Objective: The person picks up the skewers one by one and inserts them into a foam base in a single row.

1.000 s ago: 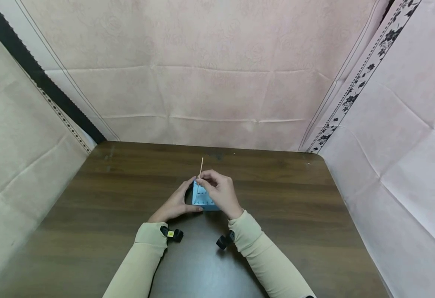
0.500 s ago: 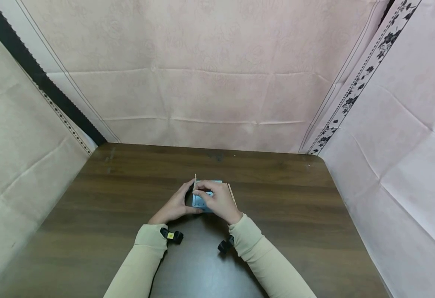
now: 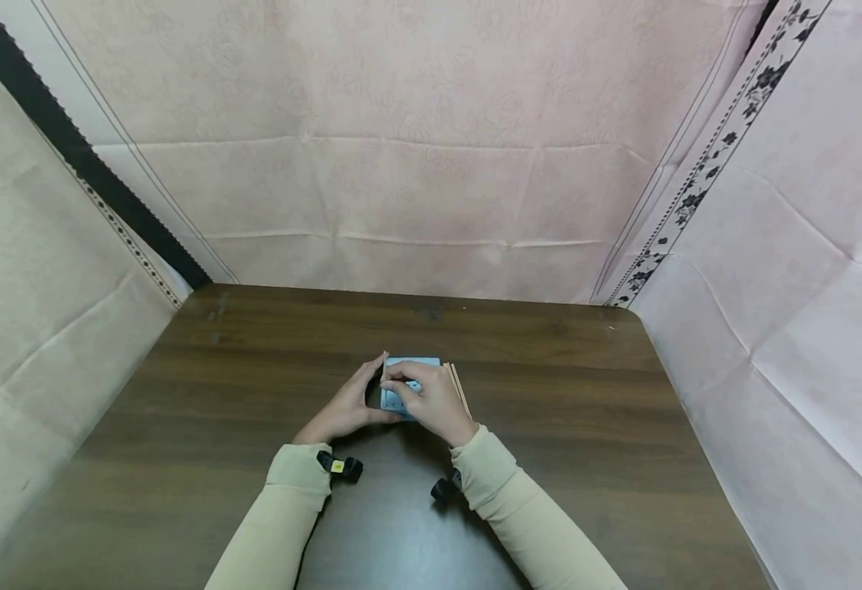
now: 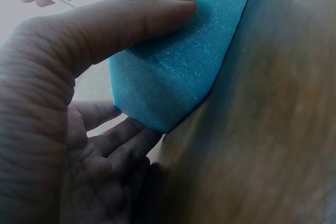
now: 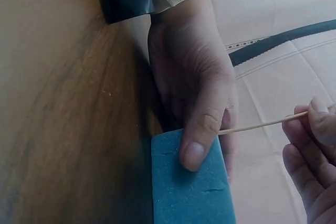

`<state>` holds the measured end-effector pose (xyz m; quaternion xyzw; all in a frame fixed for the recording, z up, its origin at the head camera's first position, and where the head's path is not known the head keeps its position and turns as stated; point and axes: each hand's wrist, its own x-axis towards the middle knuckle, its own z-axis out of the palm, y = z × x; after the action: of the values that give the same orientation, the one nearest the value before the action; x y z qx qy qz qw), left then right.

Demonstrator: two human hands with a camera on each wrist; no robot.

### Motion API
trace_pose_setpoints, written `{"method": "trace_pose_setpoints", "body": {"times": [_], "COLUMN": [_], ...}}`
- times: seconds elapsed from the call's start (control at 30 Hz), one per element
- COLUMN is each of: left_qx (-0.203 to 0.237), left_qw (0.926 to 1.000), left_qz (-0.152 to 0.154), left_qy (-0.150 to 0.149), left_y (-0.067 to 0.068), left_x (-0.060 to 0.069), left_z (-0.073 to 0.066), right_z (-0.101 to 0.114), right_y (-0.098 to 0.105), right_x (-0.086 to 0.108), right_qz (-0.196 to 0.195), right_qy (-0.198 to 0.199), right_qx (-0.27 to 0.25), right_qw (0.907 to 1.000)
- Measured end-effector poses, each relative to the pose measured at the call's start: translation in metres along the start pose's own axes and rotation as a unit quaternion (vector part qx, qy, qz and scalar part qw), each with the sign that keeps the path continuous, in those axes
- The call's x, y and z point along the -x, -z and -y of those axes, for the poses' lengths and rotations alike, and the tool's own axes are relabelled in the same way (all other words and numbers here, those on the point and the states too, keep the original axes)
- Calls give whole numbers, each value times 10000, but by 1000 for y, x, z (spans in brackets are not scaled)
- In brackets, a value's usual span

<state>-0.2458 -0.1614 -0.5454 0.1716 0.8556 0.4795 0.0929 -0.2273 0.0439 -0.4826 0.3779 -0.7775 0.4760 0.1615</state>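
Note:
A light-blue block [image 3: 394,400], foam-like with rows of small dark marks on top, stands on the table. My left hand [image 3: 348,408] holds its left end, the thumb pressed on the near side. In the left wrist view that thumb lies on the block's speckled blue face [image 4: 184,61]. My right hand [image 3: 434,400] is over the block's top, pinching a thin wooden stick [image 5: 257,126]. The stick's lower end meets the block near my left thumb in the right wrist view. How deep it goes in is hidden.
Several thin wooden sticks [image 3: 459,390] show just right of my right hand; what they rest on is hidden. The brown wooden table [image 3: 549,393] ends at a pale cloth wall [image 3: 416,197], with more cloth at both sides.
My right hand has come down and slightly toward me with the pinched stick, whose upper end no longer rises above the hand. My left hand keeps its place on the block.

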Motion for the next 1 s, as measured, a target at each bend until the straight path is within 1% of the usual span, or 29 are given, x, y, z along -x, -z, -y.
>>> {"method": "trace_pose_setpoints", "body": {"times": [0.07, 0.17, 0.27, 0.33, 0.43, 0.57, 0.73, 0.9, 1.0], "left_qx": [17, 7, 26, 44, 46, 48, 80, -33, -49], "left_qw": [10000, 9999, 9999, 9999, 9999, 10000, 10000, 10000, 10000], "left_qz": [-3, 35, 56, 29, -2, 10, -22, -53, -73], "left_qy": [-50, -119, -150, -127, -116, -59, -24, -44, -46], "left_y": [-1, -2, -3, -3, -4, -3, -2, -1, -1], "left_x": [0, 1, 1, 2, 1, 1, 0, -1, -2], "left_z": [0, 1, 3, 4, 4, 3, 1, -1, -2], "right_z": [0, -1, -1, -1, 0, -1, 0, -1, -4], "right_y": [0, 0, 1, 2, 5, 11, 22, 35, 45], "right_x": [1, 6, 10, 12, 13, 13, 12, 13, 17], "right_qz": [34, 118, 316, 474, 634, 731, 852, 1026, 1138], "right_qy": [-41, -213, -451, -505, -441, -381, -545, -545, -564], "right_qx": [11, 97, 117, 84, -76, -168, -24, 100, 73], "right_qw": [10000, 9997, 9984, 9976, 9970, 9965, 9949, 9932, 9919]}}
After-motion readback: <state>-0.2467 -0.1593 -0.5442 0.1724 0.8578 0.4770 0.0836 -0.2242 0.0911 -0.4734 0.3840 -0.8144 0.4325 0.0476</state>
